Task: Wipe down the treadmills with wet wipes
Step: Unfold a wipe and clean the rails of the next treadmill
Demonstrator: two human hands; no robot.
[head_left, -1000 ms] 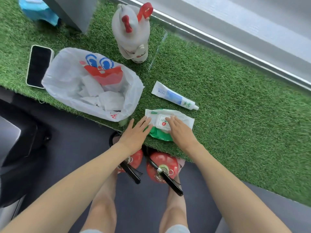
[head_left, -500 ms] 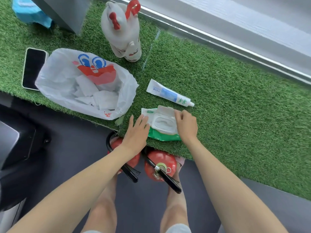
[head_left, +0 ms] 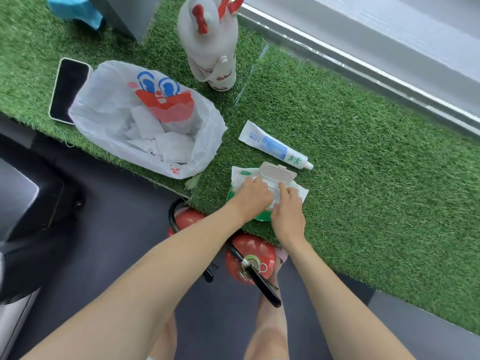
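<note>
A person's left hand (head_left: pixel 250 196) bends its fingers down into the mouth of a wipes pack (head_left: pixel 298 191). The fingertips are hidden, so it cannot be told whether they pinch a wipe. The right hand (head_left: pixel 288 213), at 4 o'clock from the left and almost touching it, lies slack. Its forefinger is stretched flat on the pack and it grips nothing.

The pack lies near the edge of the turf (head_left: pixel 363 165), with its lid (head_left: pixel 278 174) flipped up toward 12 o'clock. Just beyond the lid, at 12 to 1 o'clock, lies a white and blue tube (head_left: pixel 275 149), apart from the pack. At 10 o'clock sits a white plastic bag (head_left: pixel 109 131) with a cartoon face, its mouth open on crumpled white sheets. A phone (head_left: pixel 68 90) lies screen up farther out at 10 o'clock, with the bag's edge overlapping it. At 11 o'clock a white chicken (head_left: pixel 210 45) with a red comb stands upright. A blue cloth (head_left: pixel 75 9) and a grey post (head_left: pixel 124 14) sit at the far top left.

At 6 o'clock, below the turf's edge, two red extinguishers (head_left: pixel 250 258) stand on the dark grey floor (head_left: pixel 117 229). The forearms partly cover the left one, and bare legs show behind them. A metal sill (head_left: pixel 363 66) runs along the turf's far side, from 12 toward 3 o'clock.
</note>
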